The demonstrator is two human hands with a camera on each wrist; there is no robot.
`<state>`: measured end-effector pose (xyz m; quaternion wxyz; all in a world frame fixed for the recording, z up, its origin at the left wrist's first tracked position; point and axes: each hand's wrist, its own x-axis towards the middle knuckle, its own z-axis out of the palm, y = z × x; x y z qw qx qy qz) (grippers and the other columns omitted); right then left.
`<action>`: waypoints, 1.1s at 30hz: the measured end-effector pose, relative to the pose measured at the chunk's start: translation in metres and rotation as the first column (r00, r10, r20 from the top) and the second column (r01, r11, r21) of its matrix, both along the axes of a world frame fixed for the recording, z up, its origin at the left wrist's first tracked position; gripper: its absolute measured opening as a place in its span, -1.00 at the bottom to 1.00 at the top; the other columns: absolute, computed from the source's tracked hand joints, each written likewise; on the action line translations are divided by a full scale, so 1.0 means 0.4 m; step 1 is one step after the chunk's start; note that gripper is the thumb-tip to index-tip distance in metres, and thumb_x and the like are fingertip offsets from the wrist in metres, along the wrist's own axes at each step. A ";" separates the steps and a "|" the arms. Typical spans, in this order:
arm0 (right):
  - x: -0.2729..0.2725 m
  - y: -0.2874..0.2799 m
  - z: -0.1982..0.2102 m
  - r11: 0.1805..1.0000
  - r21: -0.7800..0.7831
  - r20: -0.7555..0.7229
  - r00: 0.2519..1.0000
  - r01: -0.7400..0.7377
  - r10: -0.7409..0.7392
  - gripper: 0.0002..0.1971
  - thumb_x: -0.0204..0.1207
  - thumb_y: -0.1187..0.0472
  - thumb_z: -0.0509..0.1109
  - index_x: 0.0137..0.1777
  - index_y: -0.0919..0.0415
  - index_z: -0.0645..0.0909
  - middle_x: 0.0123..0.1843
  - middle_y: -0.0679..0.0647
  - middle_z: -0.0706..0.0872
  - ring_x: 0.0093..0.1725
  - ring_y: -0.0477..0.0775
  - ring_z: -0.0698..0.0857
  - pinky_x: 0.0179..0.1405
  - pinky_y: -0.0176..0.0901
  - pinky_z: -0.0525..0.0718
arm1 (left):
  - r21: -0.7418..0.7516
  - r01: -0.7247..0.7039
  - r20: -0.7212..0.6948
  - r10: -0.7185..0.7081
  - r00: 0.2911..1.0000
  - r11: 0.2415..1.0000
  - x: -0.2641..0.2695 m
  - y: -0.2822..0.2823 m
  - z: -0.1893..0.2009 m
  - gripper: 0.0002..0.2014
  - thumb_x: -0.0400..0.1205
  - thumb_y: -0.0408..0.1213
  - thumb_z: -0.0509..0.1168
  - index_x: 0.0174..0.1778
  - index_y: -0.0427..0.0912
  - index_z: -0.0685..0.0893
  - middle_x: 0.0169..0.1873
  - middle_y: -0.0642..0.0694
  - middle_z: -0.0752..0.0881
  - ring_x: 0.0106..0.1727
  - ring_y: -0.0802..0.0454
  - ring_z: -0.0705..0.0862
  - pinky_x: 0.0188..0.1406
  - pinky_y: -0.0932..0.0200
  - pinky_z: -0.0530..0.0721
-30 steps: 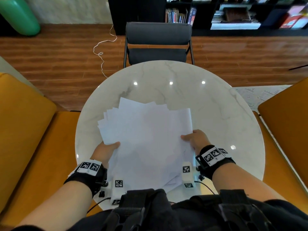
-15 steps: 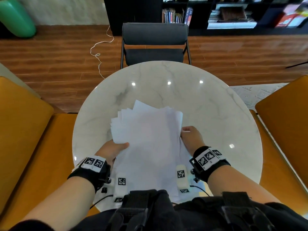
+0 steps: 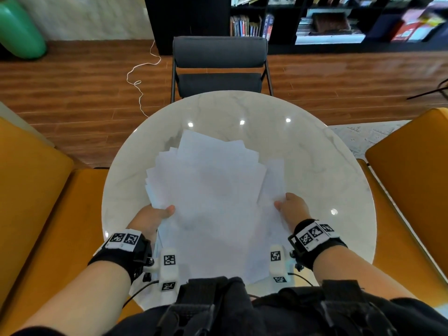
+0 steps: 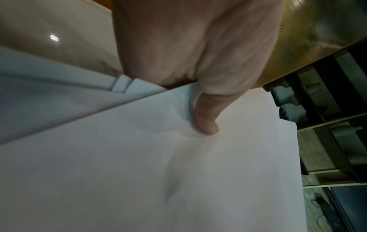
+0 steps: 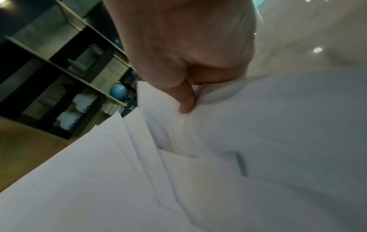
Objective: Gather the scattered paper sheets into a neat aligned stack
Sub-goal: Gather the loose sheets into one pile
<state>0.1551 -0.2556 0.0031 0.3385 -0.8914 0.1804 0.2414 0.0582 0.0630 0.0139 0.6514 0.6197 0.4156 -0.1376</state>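
A loose pile of white paper sheets (image 3: 213, 195) lies fanned out on the round marble table (image 3: 315, 166), corners sticking out at the far left and right. My left hand (image 3: 155, 215) grips the pile's left edge, thumb (image 4: 206, 124) pressed on top of the sheets (image 4: 139, 164). My right hand (image 3: 292, 207) pinches the right edge, thumb (image 5: 186, 102) on top of crumpled sheets (image 5: 198, 172). The other fingers of both hands are hidden under the paper.
A dark chair (image 3: 219, 66) stands at the table's far side. Orange seats flank the table on the left (image 3: 31, 190) and right (image 3: 412, 166). A white cable (image 3: 140, 78) trails on the wooden floor; bookshelves (image 3: 315, 23) line the back.
The pile, squeezed narrow half a second ago, has spread wider again and reaches further across the table. Both hands moved apart, still holding the edges.
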 end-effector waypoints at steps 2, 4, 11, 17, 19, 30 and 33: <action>-0.002 0.023 -0.004 0.997 0.082 0.013 1.000 -0.006 0.005 -0.71 0.58 0.21 0.28 0.20 0.38 0.61 0.14 0.26 0.71 0.19 0.32 0.66 0.19 0.03 0.57 | 0.001 0.022 0.003 -0.022 1.000 1.000 0.006 -0.011 0.000 -0.57 0.56 -0.28 0.41 0.30 -0.42 0.61 0.25 -0.32 0.70 0.24 -0.29 0.66 0.38 -0.19 0.53; 0.001 0.045 0.003 0.995 0.101 0.044 0.999 -0.018 0.013 -0.70 0.65 0.19 0.18 0.11 0.42 0.62 0.00 0.27 0.68 0.10 0.32 0.66 0.13 0.04 0.57 | 0.071 0.044 0.022 -0.045 0.999 0.997 0.019 -0.027 -0.012 -0.53 0.50 -0.20 0.47 0.28 -0.34 0.63 0.22 -0.21 0.71 0.24 -0.22 0.65 0.38 -0.11 0.52; 0.013 0.059 0.009 0.976 0.005 -0.073 0.974 0.217 -0.216 -0.45 0.45 -0.07 0.32 0.31 0.31 0.53 0.15 0.27 0.64 0.10 0.31 0.66 0.08 -0.02 0.61 | 0.153 -0.061 -0.013 0.063 0.998 0.986 0.049 -0.059 -0.027 -0.75 0.59 -0.24 0.36 0.13 -0.27 0.70 0.02 -0.19 0.71 0.08 -0.19 0.66 0.11 0.03 0.55; 0.019 0.066 0.023 0.949 0.242 -0.282 0.951 0.202 -0.131 -0.76 0.52 0.20 0.46 -0.24 0.32 0.52 -0.39 0.14 0.48 -0.45 0.09 0.44 -0.37 -0.16 0.46 | 0.108 0.071 -0.110 -0.059 0.992 0.992 0.065 -0.106 -0.021 -0.49 0.57 -0.16 0.39 0.37 -0.38 0.55 0.34 -0.27 0.63 0.36 -0.27 0.58 0.23 0.00 0.49; 0.018 0.078 0.013 0.958 0.249 -0.241 0.967 0.144 -0.083 -0.67 0.39 0.14 0.55 0.01 0.38 0.67 -0.05 0.22 0.72 -0.09 0.26 0.70 0.05 0.02 0.66 | 0.129 0.117 -0.138 -0.099 0.985 0.985 0.071 -0.120 -0.014 -0.43 0.59 -0.14 0.36 0.44 -0.39 0.45 0.39 -0.25 0.57 0.40 -0.28 0.54 0.30 -0.03 0.49; 0.001 0.110 -0.007 0.908 0.338 -0.264 0.951 0.249 -0.162 -0.56 0.47 0.30 0.49 0.33 0.44 0.59 0.30 0.22 0.63 0.38 0.33 0.57 0.26 0.01 0.53 | 0.095 0.135 -0.176 -0.117 0.977 0.986 0.070 -0.129 -0.007 -0.46 0.65 -0.19 0.29 0.50 -0.38 0.40 0.53 -0.28 0.44 0.53 -0.28 0.41 0.44 -0.07 0.39; -0.010 0.116 -0.005 0.955 0.264 -0.207 0.975 0.134 -0.080 -0.61 0.43 0.17 0.48 0.26 0.22 0.65 0.17 0.16 0.65 0.38 0.26 0.61 0.11 -0.05 0.58 | 0.162 0.179 -0.169 -0.152 0.974 0.970 0.063 -0.138 0.003 -0.53 0.62 -0.26 0.30 0.42 -0.38 0.48 0.40 -0.36 0.56 0.43 -0.32 0.54 0.37 -0.09 0.54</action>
